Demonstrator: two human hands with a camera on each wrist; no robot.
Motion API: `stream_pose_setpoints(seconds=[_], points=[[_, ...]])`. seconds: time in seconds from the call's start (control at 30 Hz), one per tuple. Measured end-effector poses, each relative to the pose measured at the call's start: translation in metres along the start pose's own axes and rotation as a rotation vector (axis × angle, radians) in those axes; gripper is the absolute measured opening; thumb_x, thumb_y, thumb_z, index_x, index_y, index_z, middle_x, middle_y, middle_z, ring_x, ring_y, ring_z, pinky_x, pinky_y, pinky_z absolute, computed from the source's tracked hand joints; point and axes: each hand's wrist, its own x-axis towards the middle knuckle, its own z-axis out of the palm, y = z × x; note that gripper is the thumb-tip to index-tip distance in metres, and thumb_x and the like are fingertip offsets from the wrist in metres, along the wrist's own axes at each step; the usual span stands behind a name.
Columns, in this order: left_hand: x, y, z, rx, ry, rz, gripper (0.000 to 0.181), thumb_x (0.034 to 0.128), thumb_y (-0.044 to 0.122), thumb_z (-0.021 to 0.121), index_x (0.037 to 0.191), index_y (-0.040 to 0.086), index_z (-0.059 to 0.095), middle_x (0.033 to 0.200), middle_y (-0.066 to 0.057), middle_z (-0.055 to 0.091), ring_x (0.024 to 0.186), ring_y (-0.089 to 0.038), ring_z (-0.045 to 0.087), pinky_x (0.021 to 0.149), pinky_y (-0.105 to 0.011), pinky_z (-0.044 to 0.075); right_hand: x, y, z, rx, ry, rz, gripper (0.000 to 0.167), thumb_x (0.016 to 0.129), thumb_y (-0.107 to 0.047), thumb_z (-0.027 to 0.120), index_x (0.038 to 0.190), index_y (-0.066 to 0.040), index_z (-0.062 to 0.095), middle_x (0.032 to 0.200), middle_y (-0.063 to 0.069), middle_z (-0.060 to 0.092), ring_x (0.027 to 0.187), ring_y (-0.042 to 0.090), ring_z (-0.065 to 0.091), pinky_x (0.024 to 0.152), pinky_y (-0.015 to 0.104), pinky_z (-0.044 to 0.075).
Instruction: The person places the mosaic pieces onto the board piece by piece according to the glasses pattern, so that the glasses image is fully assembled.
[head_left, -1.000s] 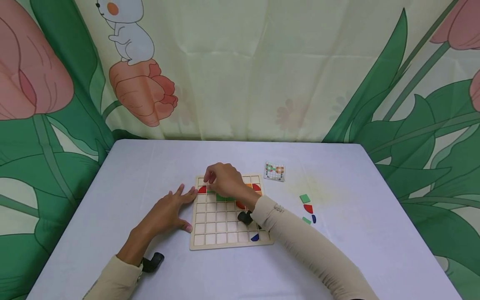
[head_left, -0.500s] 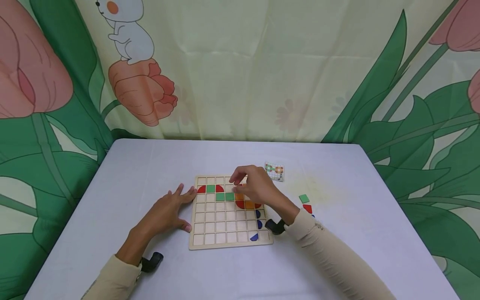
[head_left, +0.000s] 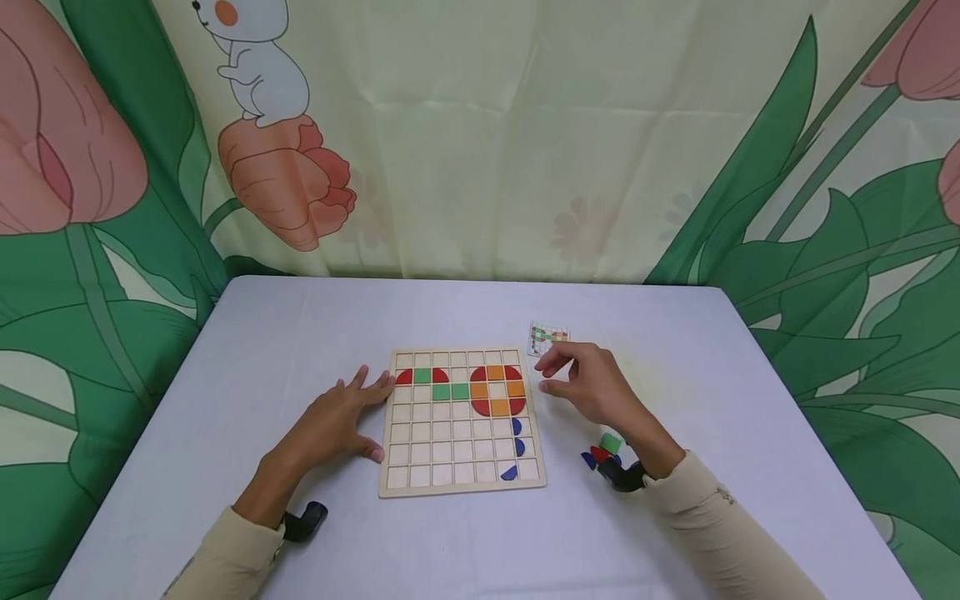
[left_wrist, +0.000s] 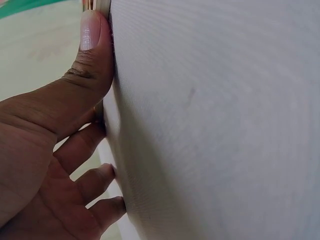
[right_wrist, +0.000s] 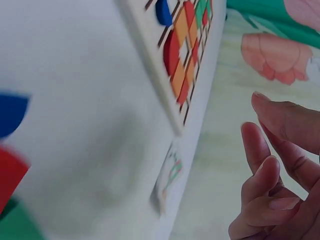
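A wooden grid board lies on the white table. Set in its cells are red quarter-circle pieces, green squares, orange squares and blue half-round pieces. My left hand rests spread at the board's left edge; in the left wrist view its thumb touches the edge. Off the board's right side hovers my right hand, thumb and index finger apart, holding nothing visible. Under that wrist are loose pieces: a green one, a red one and blue ones.
A small printed pattern card lies behind the right hand, partly covered by it in the head view. The table ends at a patterned curtain. A black wrist camera sits beside the loose pieces.
My right hand has moved rightward from over the board's upper left to beside the card, uncovering the pieces. The loose pieces now lie nearer and bunched. The left hand has stayed put.
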Motion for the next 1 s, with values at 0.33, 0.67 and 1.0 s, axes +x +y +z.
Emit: stream_pose_setpoints(seconds=[0.33, 0.67, 1.0], points=[[0.0, 0.0, -0.001, 0.001, -0.004, -0.001, 0.118, 0.0582, 0.029, 0.103, 0.161, 0.012, 0.046, 0.168, -0.031, 0.032, 0.14, -0.076, 0.034, 0.113, -0.078, 0.038, -0.016, 0.048, -0.03, -0.061, 0.057, 0.101, 0.026, 0.091, -0.014, 0.085, 0.117, -0.012, 0.078, 0.107, 0.008, 0.078, 0.088, 0.025, 0.054, 0.066, 0.032, 0.048], [0.001, 0.0, 0.0, 0.009, -0.001, -0.014, 0.119, 0.0577, 0.03, 0.103, 0.161, 0.013, 0.046, 0.168, -0.033, 0.031, 0.142, -0.075, 0.033, 0.112, -0.078, 0.04, -0.02, 0.076, -0.047, -0.103, 0.041, 0.162, 0.029, 0.092, -0.014, 0.083, 0.119, -0.01, 0.078, 0.107, 0.013, 0.076, 0.093, 0.027, 0.058, 0.071, 0.033, 0.048], [0.002, -0.003, 0.0, 0.014, -0.001, 0.02, 0.118, 0.0588, 0.03, 0.103, 0.161, 0.012, 0.046, 0.168, -0.027, 0.036, 0.15, -0.064, 0.033, 0.116, -0.075, 0.038, -0.017, 0.088, -0.039, -0.16, -0.059, 0.248, 0.026, 0.091, -0.016, 0.083, 0.117, -0.013, 0.079, 0.104, 0.013, 0.074, 0.102, 0.033, 0.064, 0.076, 0.042, 0.051]])
